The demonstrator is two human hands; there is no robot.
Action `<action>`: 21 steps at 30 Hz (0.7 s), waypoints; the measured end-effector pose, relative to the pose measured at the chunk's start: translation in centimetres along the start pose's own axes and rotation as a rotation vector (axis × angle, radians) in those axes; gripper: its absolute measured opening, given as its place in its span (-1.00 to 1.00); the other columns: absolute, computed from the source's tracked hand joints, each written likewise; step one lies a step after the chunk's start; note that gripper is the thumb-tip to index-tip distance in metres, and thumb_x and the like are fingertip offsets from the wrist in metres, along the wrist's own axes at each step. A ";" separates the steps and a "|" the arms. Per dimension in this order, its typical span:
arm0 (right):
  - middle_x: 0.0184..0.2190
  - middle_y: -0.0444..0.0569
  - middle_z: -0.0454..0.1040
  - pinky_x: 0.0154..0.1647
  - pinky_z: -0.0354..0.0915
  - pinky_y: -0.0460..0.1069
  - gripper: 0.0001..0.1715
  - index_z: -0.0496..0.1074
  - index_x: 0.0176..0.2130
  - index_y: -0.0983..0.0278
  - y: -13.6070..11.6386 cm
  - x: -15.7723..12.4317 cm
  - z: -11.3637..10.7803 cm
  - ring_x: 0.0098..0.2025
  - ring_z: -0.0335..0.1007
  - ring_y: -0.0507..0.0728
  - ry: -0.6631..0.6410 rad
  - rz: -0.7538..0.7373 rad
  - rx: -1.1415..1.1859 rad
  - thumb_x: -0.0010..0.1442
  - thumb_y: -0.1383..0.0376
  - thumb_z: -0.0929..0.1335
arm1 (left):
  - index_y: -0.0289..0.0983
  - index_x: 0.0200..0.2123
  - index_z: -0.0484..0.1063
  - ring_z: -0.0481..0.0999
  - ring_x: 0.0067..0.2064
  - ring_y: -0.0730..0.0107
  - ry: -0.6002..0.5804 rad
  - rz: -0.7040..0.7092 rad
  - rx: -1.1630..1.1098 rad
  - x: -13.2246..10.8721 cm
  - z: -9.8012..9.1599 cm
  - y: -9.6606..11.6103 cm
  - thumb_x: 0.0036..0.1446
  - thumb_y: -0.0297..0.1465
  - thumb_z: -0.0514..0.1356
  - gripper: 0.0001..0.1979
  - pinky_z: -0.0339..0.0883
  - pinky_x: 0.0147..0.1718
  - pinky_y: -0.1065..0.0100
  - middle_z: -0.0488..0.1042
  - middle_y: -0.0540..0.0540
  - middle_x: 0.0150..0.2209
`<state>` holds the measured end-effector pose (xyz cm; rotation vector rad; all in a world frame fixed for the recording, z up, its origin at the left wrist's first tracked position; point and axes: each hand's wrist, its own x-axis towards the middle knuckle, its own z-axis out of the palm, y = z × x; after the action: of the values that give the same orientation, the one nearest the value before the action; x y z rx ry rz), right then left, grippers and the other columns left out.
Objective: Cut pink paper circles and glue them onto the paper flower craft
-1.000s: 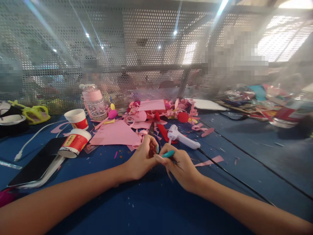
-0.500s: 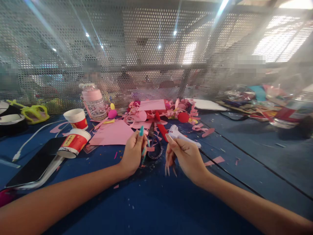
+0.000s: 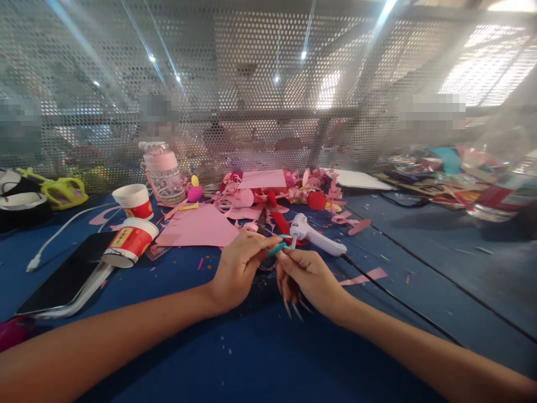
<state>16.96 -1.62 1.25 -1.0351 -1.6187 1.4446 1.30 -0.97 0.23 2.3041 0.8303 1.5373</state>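
Note:
My left hand (image 3: pixel 239 271) is closed in a pinch at the middle, its long teal nails pointing right. Close against those nails, my right hand (image 3: pixel 312 277) pinches with thumb and forefinger, while its other fingers hang down with long pale nails. Anything held between the fingertips is too small to make out. Just behind my right hand lies a white glue gun (image 3: pixel 322 238), its tip near the meeting fingertips. A red-handled tool (image 3: pixel 280 219) lies behind the hands. Dark scissors (image 3: pixel 262 223) are mostly hidden by my left hand.
Pink paper sheets (image 3: pixel 199 226) and scraps are heaped at the back. To the left are paper cups (image 3: pixel 131 242), a phone (image 3: pixel 67 274), a white cable (image 3: pixel 62 232) and a pink-lidded bottle (image 3: pixel 163 173). The glue gun's black cord (image 3: pixel 398 294) runs right. A perforated screen (image 3: pixel 268 101) stands behind.
My left hand has turned and moved right, bringing its fingertips up to my right hand's fingertips. The right hand has shifted slightly down and left. The view has shifted a little.

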 end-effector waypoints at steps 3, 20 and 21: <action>-0.81 -0.19 0.28 -0.77 0.06 -0.22 -0.45 0.24 -0.60 0.31 0.1 0.1 0.1 -0.79 0.16 -0.11 -0.001 -0.001 -0.030 0.07 -0.09 0.24 | -0.23 -0.19 0.44 0.45 -0.25 0.41 0.006 -0.077 0.016 0.0 0.0 -0.1 0.20 -0.54 0.02 -0.77 0.33 -0.25 0.37 0.48 -0.07 -0.29; -0.83 -0.20 0.24 -0.78 0.03 -0.21 -0.39 0.19 -0.63 0.29 0.2 -0.1 0.5 -0.81 0.10 -0.11 -0.014 0.041 -0.098 0.07 -0.16 0.20 | -0.33 -0.29 0.36 0.40 -0.34 0.40 0.034 -0.001 0.195 -0.4 0.4 0.1 0.17 -0.59 -0.03 -0.81 0.33 -0.36 0.40 0.40 -0.11 -0.39; -0.83 -0.20 0.24 -0.78 0.03 -0.21 -0.39 0.19 -0.63 0.29 0.2 -0.1 0.5 -0.81 0.10 -0.11 -0.015 0.041 -0.103 0.08 -0.16 0.19 | -0.34 -0.30 0.36 0.40 -0.35 0.40 0.034 -0.004 0.200 -0.4 0.4 0.1 0.17 -0.59 -0.03 -0.81 0.33 -0.36 0.40 0.40 -0.10 -0.40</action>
<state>16.56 -1.95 1.00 -1.1236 -1.7066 1.4106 1.63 -1.21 -0.18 2.4170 1.0408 1.5597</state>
